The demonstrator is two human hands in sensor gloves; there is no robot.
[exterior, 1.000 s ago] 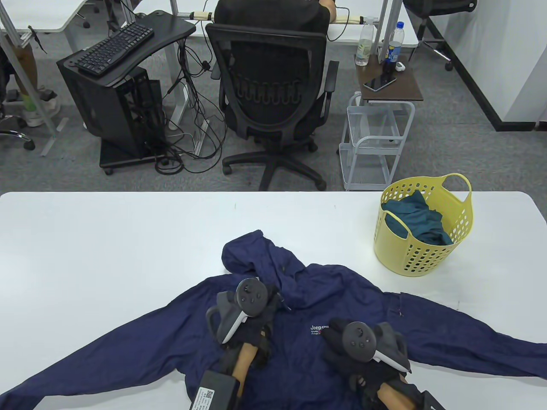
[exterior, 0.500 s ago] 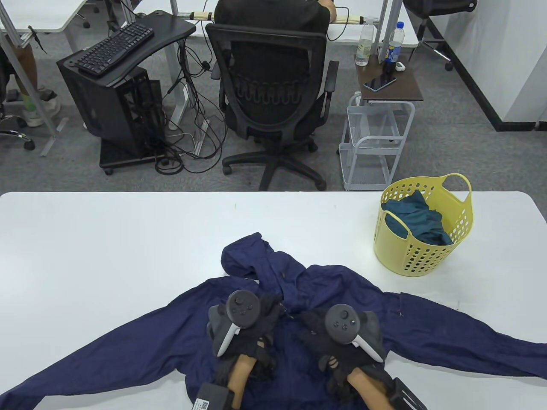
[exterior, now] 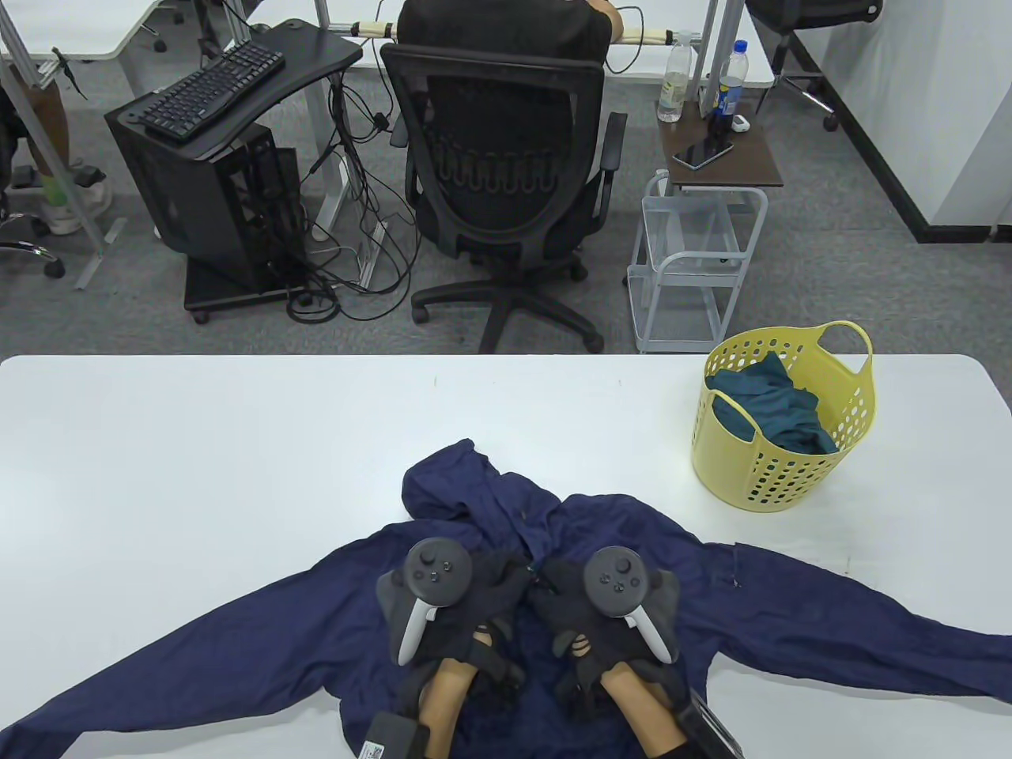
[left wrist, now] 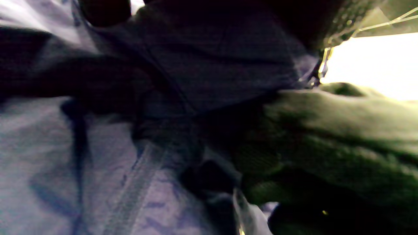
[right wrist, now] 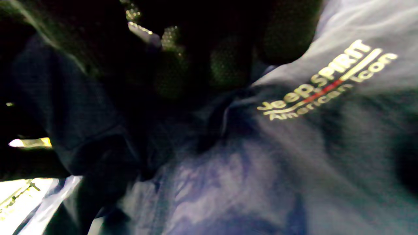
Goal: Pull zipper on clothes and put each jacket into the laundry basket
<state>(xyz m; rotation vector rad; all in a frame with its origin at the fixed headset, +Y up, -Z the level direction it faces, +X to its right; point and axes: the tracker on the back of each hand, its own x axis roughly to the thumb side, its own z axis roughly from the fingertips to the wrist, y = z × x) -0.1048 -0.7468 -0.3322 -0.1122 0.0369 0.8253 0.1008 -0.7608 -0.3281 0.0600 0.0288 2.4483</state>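
Observation:
A navy jacket (exterior: 316, 617) lies front up on the white table (exterior: 198, 443), sleeves spread to both sides and hood toward the far edge. My left hand (exterior: 506, 581) and right hand (exterior: 553, 593) meet on its chest just below the collar, at the zipper line. Both have fingers curled into the bunched cloth. The left wrist view is filled with navy fabric (left wrist: 212, 58) and a zipper track (left wrist: 137, 189). In the right wrist view, curled gloved fingers (right wrist: 228, 62) press into folds beside the chest logo (right wrist: 326, 81). The zipper pull is hidden.
A yellow laundry basket (exterior: 779, 466) stands at the table's right, far side, with a teal garment (exterior: 779, 411) inside. Beyond the table are an office chair (exterior: 506, 174) with a person seated and a wire cart (exterior: 696, 261).
My right hand slid left and forward from the logo to the zipper line beside my left hand. The left hand drew back slightly from the collar. The hood shifted a little.

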